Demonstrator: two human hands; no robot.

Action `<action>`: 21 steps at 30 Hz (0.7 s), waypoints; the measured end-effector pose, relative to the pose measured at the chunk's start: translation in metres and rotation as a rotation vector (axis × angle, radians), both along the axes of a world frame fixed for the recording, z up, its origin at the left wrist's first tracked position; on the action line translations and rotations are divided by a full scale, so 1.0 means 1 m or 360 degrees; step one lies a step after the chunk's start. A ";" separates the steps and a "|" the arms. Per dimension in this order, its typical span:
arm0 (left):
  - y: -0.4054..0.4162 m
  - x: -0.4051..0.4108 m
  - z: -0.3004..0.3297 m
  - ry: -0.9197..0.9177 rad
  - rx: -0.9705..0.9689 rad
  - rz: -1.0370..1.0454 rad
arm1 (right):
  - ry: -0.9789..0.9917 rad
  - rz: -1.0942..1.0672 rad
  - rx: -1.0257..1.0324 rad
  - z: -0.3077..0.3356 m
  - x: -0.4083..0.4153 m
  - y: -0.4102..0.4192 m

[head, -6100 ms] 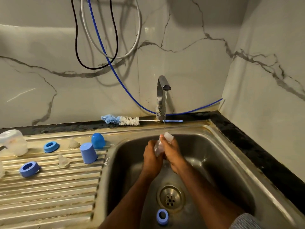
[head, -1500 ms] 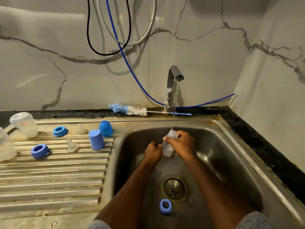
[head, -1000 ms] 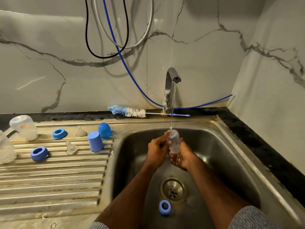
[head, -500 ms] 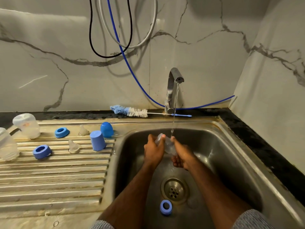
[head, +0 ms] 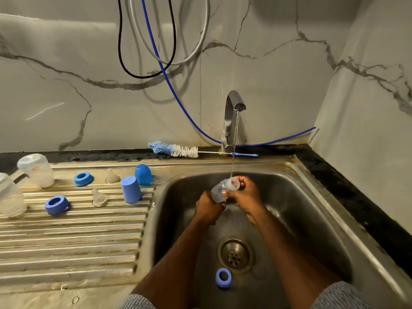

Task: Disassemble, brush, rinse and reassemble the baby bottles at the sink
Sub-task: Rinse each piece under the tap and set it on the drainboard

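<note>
A clear bottle body point(head: 223, 188) is tilted over the sink basin point(head: 312, 221), its open mouth up right under the thin water stream from the tap point(head: 233, 117). My right hand point(head: 246, 196) grips its upper part near the mouth. My left hand point(head: 208, 207) grips its lower end. A blue ring point(head: 223, 278) lies on the basin floor beside the drain point(head: 235, 255). The bottle brush point(head: 178, 150) lies on the ledge behind the sink.
On the ribbed drainboard point(head: 66, 237) stand two clear bottle bodies point(head: 36, 170) point(head: 10, 198), two blue rings point(head: 83, 178) point(head: 56, 204), two clear teats point(head: 112, 175) point(head: 98, 198) and two blue caps point(head: 131, 192) point(head: 143, 174). Hoses hang on the marble wall.
The bottle has turned in my hands: its mouth now points up right under the stream, my right hand has gone to its upper part and my left hand lower.
</note>
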State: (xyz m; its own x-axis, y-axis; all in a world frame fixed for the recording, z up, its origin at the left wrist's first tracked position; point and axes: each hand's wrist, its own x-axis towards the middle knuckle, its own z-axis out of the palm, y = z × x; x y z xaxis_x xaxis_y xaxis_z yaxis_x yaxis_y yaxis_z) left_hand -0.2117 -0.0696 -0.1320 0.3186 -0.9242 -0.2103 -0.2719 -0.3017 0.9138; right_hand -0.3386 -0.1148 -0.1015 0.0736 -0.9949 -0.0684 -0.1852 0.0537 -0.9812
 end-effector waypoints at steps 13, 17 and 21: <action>0.031 0.020 0.039 -0.0012 -0.0596 0.0159 | 0.0484 0.0674 0.0042 0.009 -0.007 0.020; 0.057 0.031 0.057 -0.0418 -0.0617 0.0044 | 0.0447 0.0792 -0.0034 0.014 0.009 0.036; 0.082 0.051 0.082 -0.0585 -0.0628 -0.0062 | 0.0457 0.0745 -0.0197 0.027 0.019 0.049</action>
State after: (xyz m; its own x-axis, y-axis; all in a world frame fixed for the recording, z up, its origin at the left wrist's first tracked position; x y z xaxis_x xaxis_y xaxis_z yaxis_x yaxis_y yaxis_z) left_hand -0.1603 0.0121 -0.0497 0.2697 -0.9231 0.2743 -0.5990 0.0622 0.7983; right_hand -0.3200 -0.0661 -0.0747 0.5046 -0.8626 -0.0356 -0.4221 -0.2106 -0.8818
